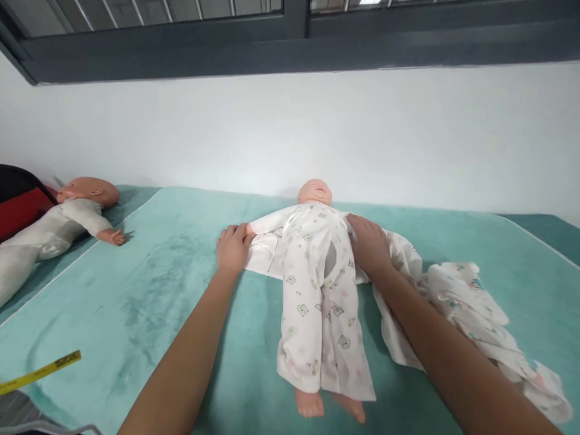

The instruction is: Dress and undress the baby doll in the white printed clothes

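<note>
A baby doll [314, 192] lies on its back on a teal blanket [158, 284], head toward the wall, dressed in white printed pyjamas [317, 302]. My left hand [233, 246] is closed around the doll's sleeve end and small hand at the left. My right hand [369, 241] rests on the doll's other side at the shoulder, fingers curled into the pyjama cloth. The doll's bare feet [328, 406] stick out near me.
A second doll [67, 220] in a grey suit lies at the far left beside a red and black bag [18, 202]. A crumpled white printed cloth [471, 314] lies at the right. A yellow measuring tape [40, 371] shows at lower left. A white wall stands behind.
</note>
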